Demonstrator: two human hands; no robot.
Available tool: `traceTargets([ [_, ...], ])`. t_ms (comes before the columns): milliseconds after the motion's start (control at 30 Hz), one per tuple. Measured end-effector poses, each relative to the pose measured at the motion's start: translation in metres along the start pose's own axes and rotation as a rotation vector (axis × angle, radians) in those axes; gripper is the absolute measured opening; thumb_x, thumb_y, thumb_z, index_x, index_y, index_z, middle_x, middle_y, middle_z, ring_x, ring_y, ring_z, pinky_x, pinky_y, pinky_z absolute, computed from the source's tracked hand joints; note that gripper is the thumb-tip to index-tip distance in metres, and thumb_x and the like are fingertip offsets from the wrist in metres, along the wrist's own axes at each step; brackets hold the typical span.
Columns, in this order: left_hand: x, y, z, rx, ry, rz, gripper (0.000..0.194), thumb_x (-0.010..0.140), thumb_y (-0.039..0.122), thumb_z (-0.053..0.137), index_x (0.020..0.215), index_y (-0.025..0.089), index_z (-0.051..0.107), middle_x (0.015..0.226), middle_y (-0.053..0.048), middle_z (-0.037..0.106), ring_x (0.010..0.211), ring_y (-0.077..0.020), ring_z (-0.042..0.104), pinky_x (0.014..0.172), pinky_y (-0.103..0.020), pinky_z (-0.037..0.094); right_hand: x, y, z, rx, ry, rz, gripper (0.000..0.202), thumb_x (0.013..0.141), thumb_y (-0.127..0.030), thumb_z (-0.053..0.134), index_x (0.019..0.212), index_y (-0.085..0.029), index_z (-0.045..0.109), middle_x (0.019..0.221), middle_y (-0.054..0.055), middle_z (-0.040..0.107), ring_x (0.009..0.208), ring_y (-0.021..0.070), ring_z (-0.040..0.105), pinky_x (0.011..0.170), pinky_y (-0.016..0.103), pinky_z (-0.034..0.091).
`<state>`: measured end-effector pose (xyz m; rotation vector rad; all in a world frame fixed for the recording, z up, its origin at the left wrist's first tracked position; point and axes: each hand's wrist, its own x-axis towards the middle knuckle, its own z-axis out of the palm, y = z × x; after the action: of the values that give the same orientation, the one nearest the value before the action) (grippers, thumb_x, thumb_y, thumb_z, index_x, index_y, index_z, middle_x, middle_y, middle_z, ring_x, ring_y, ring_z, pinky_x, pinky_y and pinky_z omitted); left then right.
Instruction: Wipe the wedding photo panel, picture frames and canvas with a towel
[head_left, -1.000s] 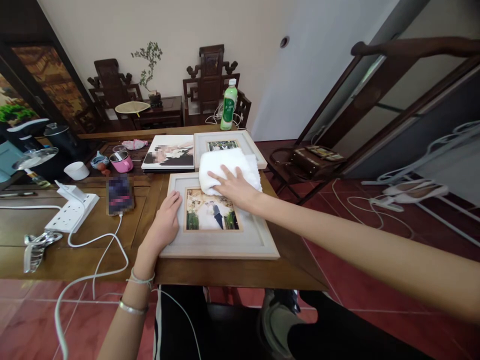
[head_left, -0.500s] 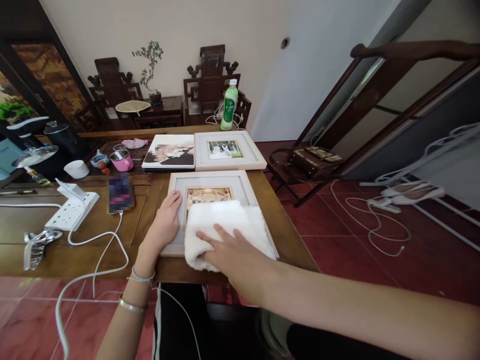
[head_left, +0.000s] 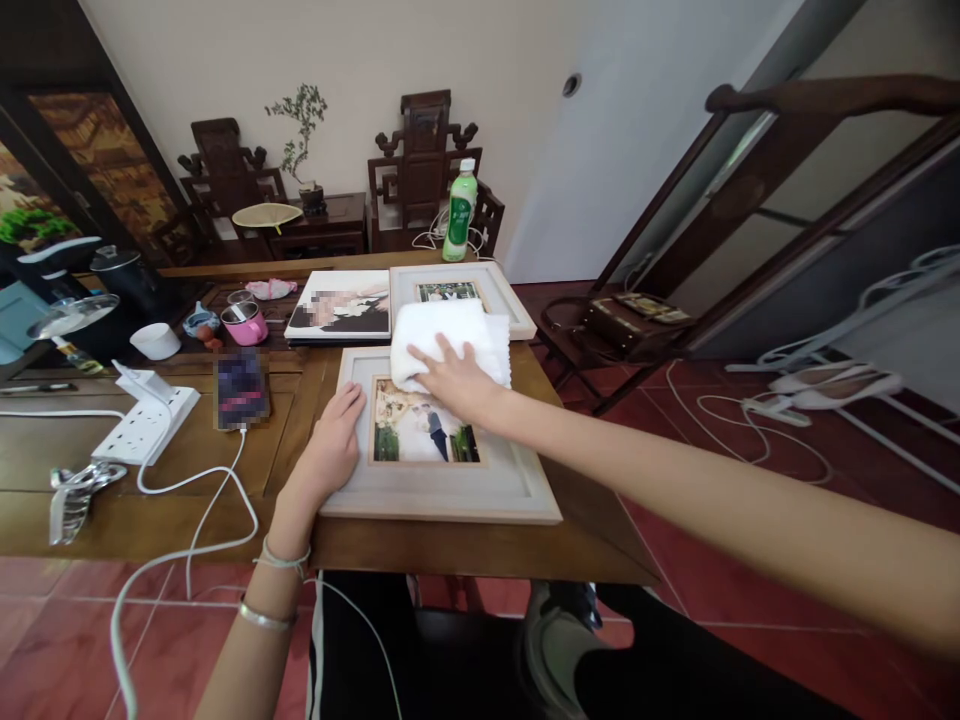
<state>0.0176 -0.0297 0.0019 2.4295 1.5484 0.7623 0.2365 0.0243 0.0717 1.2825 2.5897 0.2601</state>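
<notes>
A light wooden picture frame point(head_left: 442, 505) lies flat near the table's front edge, with a photo in its middle. My left hand point(head_left: 334, 440) rests on the frame's left edge, holding it down. A folded white cloth point(head_left: 439, 335) covers the far part of this frame and overlaps the near part of a second framed photo point(head_left: 510, 305) behind it. On top of the cloth lies my right hand point(head_left: 454, 378), its fingers spread and pressing on it. Left of the second frame is a white-edged picture point(head_left: 341, 305) with a partly blurred image.
To the left on the table point(head_left: 360, 545) are a power strip point(head_left: 154, 420) with white cables, a phone point(head_left: 241, 390), a pink cup point(head_left: 244, 325), a white bowl point(head_left: 155, 340) and a silver clip point(head_left: 75, 500). A green bottle point(head_left: 459, 215) stands behind the frames.
My right hand and the cloth have moved away from me, from the frame's near part to its far edge. The photo's lower part is now uncovered. My left hand has stayed in place.
</notes>
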Motion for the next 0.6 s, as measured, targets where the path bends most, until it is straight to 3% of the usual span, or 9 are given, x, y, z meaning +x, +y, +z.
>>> traceTargets([
  [100,0.0,0.0,0.0,-0.009,0.008,0.005,0.054,0.084,0.004,0.032,0.135,0.005,0.047,0.144,-0.02,0.044,0.139,-0.0265,0.034,0.115,-0.049,0.029,-0.019,-0.025,-0.008,0.055,-0.066,-0.072,0.058,0.078,0.004,0.049,0.129,-0.022,0.057,0.158,0.006,0.017,0.139,0.0485,0.015,0.099,0.069,0.033],
  [233,0.0,0.002,-0.002,-0.009,-0.001,-0.012,0.054,0.084,0.004,0.032,0.136,0.007,0.046,0.145,-0.019,0.044,0.14,-0.0255,0.032,0.115,-0.049,0.03,-0.056,-0.058,-0.035,0.17,-0.202,-0.181,0.054,0.074,0.002,0.056,0.122,-0.022,0.062,0.157,0.007,0.022,0.137,0.0498,0.02,0.097,0.069,0.036],
  [367,0.0,0.005,-0.004,-0.003,-0.023,-0.029,0.054,0.084,0.004,0.031,0.136,0.005,0.045,0.145,-0.02,0.042,0.141,-0.0257,0.031,0.115,-0.049,0.028,-0.085,-0.064,-0.06,0.284,-0.361,-0.306,0.066,0.061,0.005,0.062,0.121,-0.021,0.062,0.155,0.006,0.029,0.134,0.0474,0.029,0.094,0.062,0.044],
  [500,0.0,0.005,-0.003,-0.009,-0.021,-0.031,0.055,0.083,0.003,0.032,0.137,0.006,0.045,0.145,-0.02,0.043,0.141,-0.0261,0.031,0.115,-0.049,0.028,-0.09,-0.057,-0.057,0.389,-0.271,-0.345,0.065,0.066,0.009,0.051,0.12,-0.025,0.063,0.151,0.002,0.037,0.134,0.0395,0.035,0.096,0.053,0.047],
  [600,0.0,0.003,-0.001,-0.012,-0.015,-0.037,0.058,0.081,0.002,0.033,0.137,0.008,0.046,0.145,-0.018,0.043,0.14,-0.0263,0.032,0.114,-0.051,0.03,-0.076,-0.051,-0.042,0.328,-0.232,-0.263,0.067,0.069,0.008,0.051,0.127,-0.025,0.058,0.155,0.004,0.029,0.138,0.0424,0.025,0.1,0.06,0.04],
])
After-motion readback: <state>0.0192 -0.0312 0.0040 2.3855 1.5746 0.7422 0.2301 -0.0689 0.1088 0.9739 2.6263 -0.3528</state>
